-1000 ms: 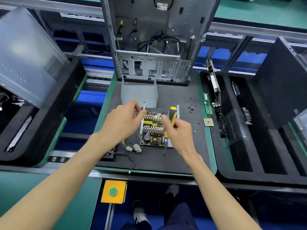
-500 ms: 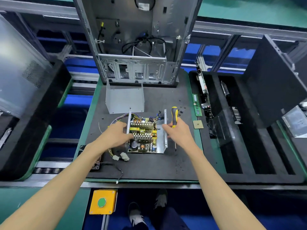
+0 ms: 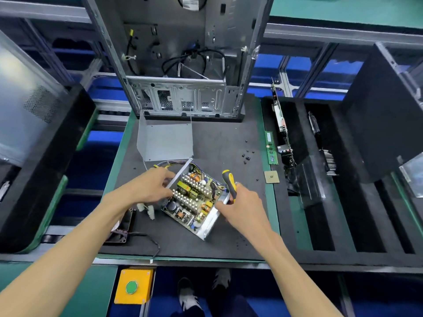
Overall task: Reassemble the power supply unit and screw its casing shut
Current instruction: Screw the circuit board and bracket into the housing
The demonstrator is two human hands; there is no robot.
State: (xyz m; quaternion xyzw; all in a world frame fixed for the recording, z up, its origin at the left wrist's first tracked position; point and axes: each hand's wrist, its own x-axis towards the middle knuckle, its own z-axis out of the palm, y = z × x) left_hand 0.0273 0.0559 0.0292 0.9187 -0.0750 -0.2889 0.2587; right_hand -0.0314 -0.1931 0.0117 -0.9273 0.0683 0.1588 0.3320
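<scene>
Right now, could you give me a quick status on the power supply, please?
Left hand grips open power supply wall. Right hand holds screwdriver, steadies the opposite side. Cover off, behind. Screws loose on mat.

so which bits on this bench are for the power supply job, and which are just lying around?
For the job:
- open power supply, left hand on its side wall
- screwdriver in right hand
- metal cover
- loose screws

Lying about:
- computer case
- memory stick
- processor chip
- fan
</scene>
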